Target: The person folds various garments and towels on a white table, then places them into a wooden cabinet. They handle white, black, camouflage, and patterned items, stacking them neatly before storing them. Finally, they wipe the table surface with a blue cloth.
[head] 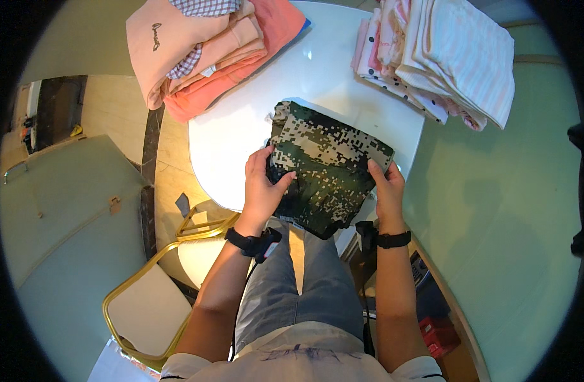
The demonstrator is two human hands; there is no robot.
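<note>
A folded camouflage garment (328,167) in green, tan and black pixel print lies over the near edge of a white table (234,157). My left hand (265,186) grips its left side, thumb on top and fingers at the edge. At its right side, my right hand (387,184) pinches the edge between thumb and fingers. The garment's near end reaches past the table edge above my legs. A stack of folded peach and coral clothes (201,52) sits at the far left of the table. Folded pink and white clothes, some striped or dotted (459,62), are piled at the far right.
A gold-framed chair with a pale back (146,310) stands at the lower left, near another gold frame (208,227). Pale green surfaces (502,205) flank the table. A red box (437,336) is low at the right. Dark straps circle both wrists.
</note>
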